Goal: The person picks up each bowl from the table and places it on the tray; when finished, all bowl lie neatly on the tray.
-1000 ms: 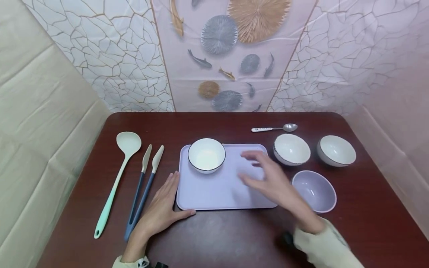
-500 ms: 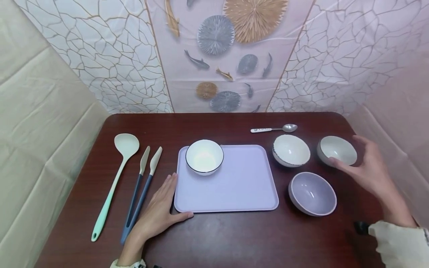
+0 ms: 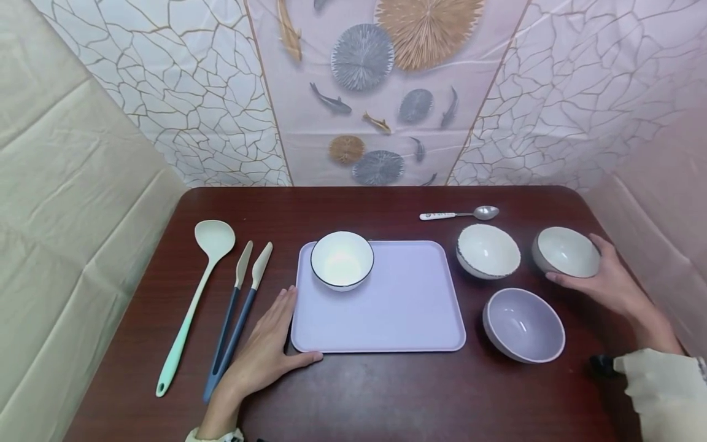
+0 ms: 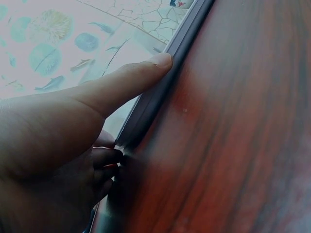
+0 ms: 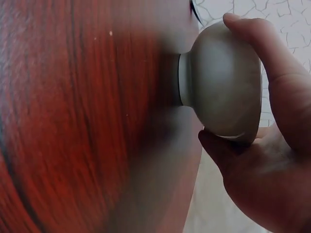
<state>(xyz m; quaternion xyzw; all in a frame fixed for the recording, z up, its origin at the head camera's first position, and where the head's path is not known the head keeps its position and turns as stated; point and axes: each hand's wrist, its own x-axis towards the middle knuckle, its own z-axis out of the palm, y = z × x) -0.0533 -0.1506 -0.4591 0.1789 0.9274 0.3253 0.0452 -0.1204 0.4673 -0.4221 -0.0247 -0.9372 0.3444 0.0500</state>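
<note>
Right hand (image 3: 614, 285) has closed round the off-white bowl (image 3: 567, 252), seemingly secured, near desk (image 3: 397, 399) right edge; unclenched left hand (image 3: 259, 355) touches lavender tray (image 3: 397, 307)

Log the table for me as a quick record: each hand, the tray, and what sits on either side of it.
Left hand: at the near left corner of the lilac tray, fingers along its left edge, thumb at the front edge
Right hand: holding the grey-white bowl by its side
On tray: white bowl with dark rim, far left part
Right of tray: rough-rimmed white bowl; purple bowl, nearer the person
Left of tray: ladle; blue-handled tongs
Beyond rough-rimmed bowl: spoon
</note>
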